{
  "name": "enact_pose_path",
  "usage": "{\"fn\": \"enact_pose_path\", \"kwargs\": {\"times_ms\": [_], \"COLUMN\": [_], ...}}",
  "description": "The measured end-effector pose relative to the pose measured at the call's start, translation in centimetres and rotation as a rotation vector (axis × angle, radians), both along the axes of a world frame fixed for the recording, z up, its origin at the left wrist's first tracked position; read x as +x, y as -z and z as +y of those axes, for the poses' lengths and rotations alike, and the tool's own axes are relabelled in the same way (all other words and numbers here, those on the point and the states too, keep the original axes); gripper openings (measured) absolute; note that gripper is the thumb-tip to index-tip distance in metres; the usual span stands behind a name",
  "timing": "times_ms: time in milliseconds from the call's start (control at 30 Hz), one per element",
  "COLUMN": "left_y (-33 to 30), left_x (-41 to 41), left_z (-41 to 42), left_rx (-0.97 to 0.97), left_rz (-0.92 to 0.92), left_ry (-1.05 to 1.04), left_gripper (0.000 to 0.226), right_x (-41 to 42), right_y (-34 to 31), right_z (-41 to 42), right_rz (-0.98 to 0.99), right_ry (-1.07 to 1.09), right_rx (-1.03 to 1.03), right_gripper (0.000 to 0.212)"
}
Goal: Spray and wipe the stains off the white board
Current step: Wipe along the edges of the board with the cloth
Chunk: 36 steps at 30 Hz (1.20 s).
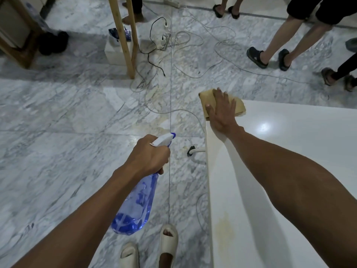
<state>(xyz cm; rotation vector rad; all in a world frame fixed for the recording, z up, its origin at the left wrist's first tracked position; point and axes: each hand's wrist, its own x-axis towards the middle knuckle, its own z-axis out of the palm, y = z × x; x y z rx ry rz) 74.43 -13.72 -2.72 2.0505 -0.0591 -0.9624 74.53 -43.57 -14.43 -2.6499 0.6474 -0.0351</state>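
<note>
The white board (280, 151) fills the right side of the view, glossy, with a yellowish stain (226, 231) near its left edge, close to me. At the board's far left corner lies a tan cloth (239, 105), and my right hand (222, 113) presses flat on it with fingers spread. My left hand (148, 157) grips the neck of a blue translucent spray bottle (135, 206) with a white trigger head, held over the floor left of the board, nozzle pointing away.
Marble floor (67, 132) stretches to the left. Cables and a power strip (168, 39) lie ahead, beside wooden legs (127, 35). Several people's legs (274, 43) stand at the back right. My feet in pale slippers (168, 240) are below, by a white bracket (195, 150).
</note>
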Motion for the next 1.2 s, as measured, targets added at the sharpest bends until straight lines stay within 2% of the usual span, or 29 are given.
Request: {"fn": "enact_pose_path", "kwargs": {"times_ms": [67, 167, 333, 400, 833, 933, 1000, 1200], "left_y": [0.3, 0.3, -0.3, -0.6, -2.2, -2.2, -2.2, -2.9], "left_x": [-0.2, -1.0, -2.4, -2.8, -6.9, -8.8, -10.2, -15.8], "left_z": [-0.1, -0.6, -1.3, -1.2, 0.4, 1.6, 2.7, 6.5], "left_rx": [0.014, 0.013, 0.002, 0.010, 0.020, 0.020, 0.011, -0.009], "left_rz": [0.002, 0.004, -0.004, -0.006, -0.059, -0.051, -0.051, -0.049], "left_ry": [0.006, 0.020, 0.027, 0.034, 0.083, 0.096, 0.103, 0.175], "left_gripper": [0.023, 0.018, 0.015, 0.016, 0.025, 0.025, 0.026, 0.024], "right_x": [-0.8, -0.8, -0.3, -0.3, -7.1, -10.1, -12.2, -20.9], "right_y": [-0.2, -0.2, 0.3, 0.2, 0.3, 0.4, 0.4, 0.8], "right_z": [-0.9, -1.9, -1.0, -1.0, 3.4, 5.8, 7.7, 13.5], "right_rz": [0.100, 0.220, 0.130, 0.150, 0.216, 0.202, 0.202, 0.178], "right_ry": [-0.136, -0.193, -0.163, -0.158, -0.160, -0.108, -0.079, -0.040], "right_rx": [-0.033, -0.080, -0.150, -0.166, -0.177, -0.191, -0.193, -0.184], "right_gripper": [0.078, 0.095, 0.065, 0.059, 0.057, 0.077, 0.082, 0.070]}}
